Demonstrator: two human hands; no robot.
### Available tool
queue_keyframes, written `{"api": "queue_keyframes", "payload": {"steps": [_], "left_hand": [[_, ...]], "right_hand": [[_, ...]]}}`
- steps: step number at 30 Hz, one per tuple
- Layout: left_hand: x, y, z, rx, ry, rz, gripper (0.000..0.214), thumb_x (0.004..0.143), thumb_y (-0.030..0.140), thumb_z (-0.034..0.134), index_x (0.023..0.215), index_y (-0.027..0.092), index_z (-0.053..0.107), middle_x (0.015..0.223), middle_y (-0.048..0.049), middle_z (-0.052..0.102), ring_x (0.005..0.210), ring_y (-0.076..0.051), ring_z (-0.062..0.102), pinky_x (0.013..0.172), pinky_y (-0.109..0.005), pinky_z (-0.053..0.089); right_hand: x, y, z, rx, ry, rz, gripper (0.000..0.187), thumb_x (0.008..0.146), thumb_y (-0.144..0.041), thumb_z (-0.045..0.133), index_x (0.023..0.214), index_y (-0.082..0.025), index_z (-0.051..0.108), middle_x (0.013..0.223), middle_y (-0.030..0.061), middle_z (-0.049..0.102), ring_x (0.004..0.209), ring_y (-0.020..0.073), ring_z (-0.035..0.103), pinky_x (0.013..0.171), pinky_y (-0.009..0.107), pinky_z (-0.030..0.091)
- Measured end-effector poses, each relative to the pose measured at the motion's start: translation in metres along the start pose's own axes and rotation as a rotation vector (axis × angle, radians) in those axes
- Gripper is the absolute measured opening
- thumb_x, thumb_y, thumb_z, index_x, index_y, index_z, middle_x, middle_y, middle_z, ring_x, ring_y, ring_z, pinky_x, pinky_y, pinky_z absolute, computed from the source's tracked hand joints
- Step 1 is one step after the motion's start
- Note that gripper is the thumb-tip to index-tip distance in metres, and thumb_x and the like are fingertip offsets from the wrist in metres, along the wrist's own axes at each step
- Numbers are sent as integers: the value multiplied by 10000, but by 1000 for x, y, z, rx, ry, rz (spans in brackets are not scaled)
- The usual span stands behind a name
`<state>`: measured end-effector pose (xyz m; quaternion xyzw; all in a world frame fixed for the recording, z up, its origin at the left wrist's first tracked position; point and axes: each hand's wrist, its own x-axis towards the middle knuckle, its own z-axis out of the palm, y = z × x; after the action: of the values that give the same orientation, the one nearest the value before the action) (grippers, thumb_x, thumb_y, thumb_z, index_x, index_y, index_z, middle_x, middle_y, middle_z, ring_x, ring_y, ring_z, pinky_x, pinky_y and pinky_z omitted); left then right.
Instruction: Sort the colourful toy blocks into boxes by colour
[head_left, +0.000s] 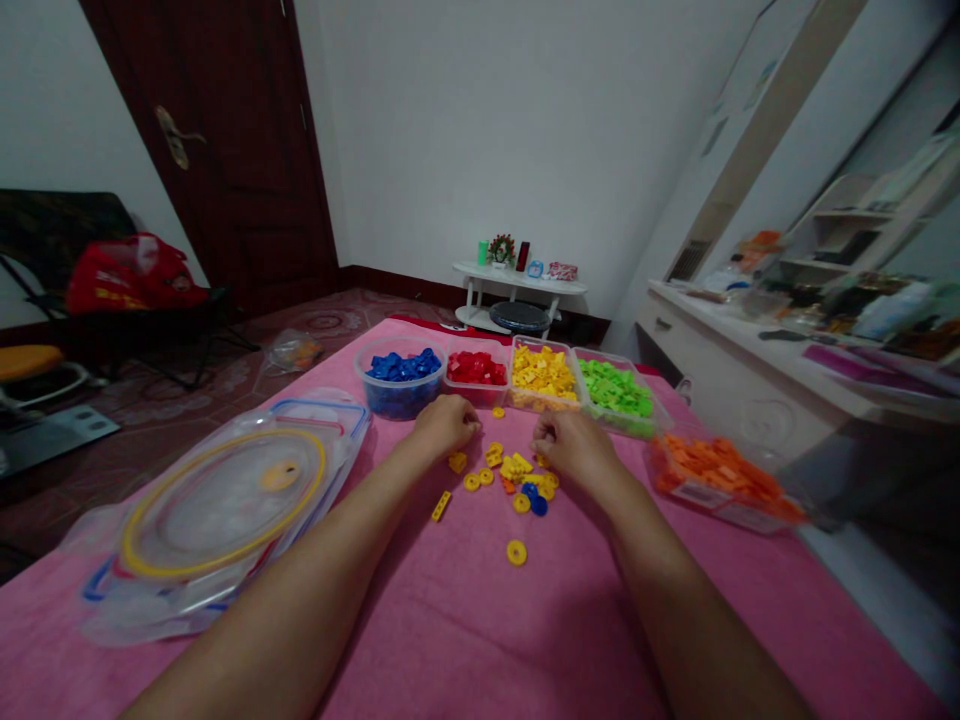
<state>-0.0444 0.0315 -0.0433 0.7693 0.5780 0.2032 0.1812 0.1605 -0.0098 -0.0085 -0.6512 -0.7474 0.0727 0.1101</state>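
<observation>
My left hand [448, 424] is closed, its fingers curled in front of the red pieces' tub; anything inside them is hidden. A yellow piece [457, 462] lies just below it. Opposite, my right hand [574, 445] is also closed, fingertips bent inward, with a bit of yellow beside them; I cannot make out what it grips. Between the hands lies a loose group of small yellow toy building pieces [516, 466], with yellow wheels [521, 503], a blue wheel [538, 506] and an orange piece [508, 485]. A yellow strip with holes [441, 506] and another yellow wheel [516, 553] lie nearer me.
Along the far side of the pink cloth [465, 620] stand tubs of blue [405, 367], red [476, 368], yellow [544, 372] and green pieces [615, 388]. An orange-filled tub [724, 475] sits right. Stacked lids [225, 510] lie left. A dresser [750, 350] borders the right.
</observation>
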Motion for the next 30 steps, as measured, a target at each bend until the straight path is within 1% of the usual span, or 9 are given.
{"api": "queue_keyframes", "payload": {"steps": [2,5,8,12,15,18,22,27,30], "left_hand": [[0,3,0,-18,-15,8,208,708,242,586,822,200,754,838,-92,721,736,-182,631,650,-239,412],[0,6,0,-79,-23,30,191,699,248,598,781,174,754,774,-86,716,676,-168,614,603,-226,406],[1,7,2,-121,-27,73,196,702,248,589,769,160,751,735,-79,709,651,-161,605,570,-217,393],[1,6,5,-114,-43,92,222,710,253,562,790,157,746,732,-72,707,643,-153,602,556,-216,377],[1,6,6,-112,-36,115,225,709,252,552,778,151,741,718,-65,702,626,-144,592,536,-216,351],[1,7,8,-134,-43,138,223,711,242,541,755,141,735,672,-47,683,599,-134,571,516,-212,329],[1,12,10,-262,-70,133,232,723,258,540,695,102,709,599,-26,629,553,-116,520,502,-203,325],[-8,26,6,-625,-237,54,340,770,393,523,744,94,681,598,-27,608,499,-94,495,482,-198,343],[-11,29,4,-701,-304,87,366,721,448,584,746,94,675,603,-22,598,485,-84,472,469,-196,325]], "right_hand": [[-1,1,-2,45,-37,-35,63,697,-176,599,715,-188,658,709,15,667,628,114,572,519,205,310],[-10,-8,-3,84,-192,-155,60,669,-166,623,691,-197,669,692,2,669,624,113,584,521,199,325],[-20,-28,1,-10,-301,-193,96,629,-291,709,682,-217,678,704,11,677,656,144,603,536,214,345],[-25,-49,9,-241,-232,-91,303,583,-405,763,807,-219,681,848,75,694,804,218,630,612,254,392],[-22,-48,14,-255,-199,-93,239,656,-349,720,850,-217,672,895,88,693,848,236,634,629,269,395],[-17,-37,16,-185,-150,-110,111,711,-269,649,811,-226,671,868,63,693,828,228,633,608,270,373],[-12,-22,12,-31,-123,-71,76,722,-206,604,769,-212,663,811,43,681,732,173,615,564,243,340],[-4,-12,10,146,-47,-93,80,724,-219,583,746,-176,647,724,27,654,618,123,568,513,211,318],[1,-11,16,222,21,-132,115,729,-261,570,719,-170,639,662,15,633,588,118,548,502,208,322]]}}
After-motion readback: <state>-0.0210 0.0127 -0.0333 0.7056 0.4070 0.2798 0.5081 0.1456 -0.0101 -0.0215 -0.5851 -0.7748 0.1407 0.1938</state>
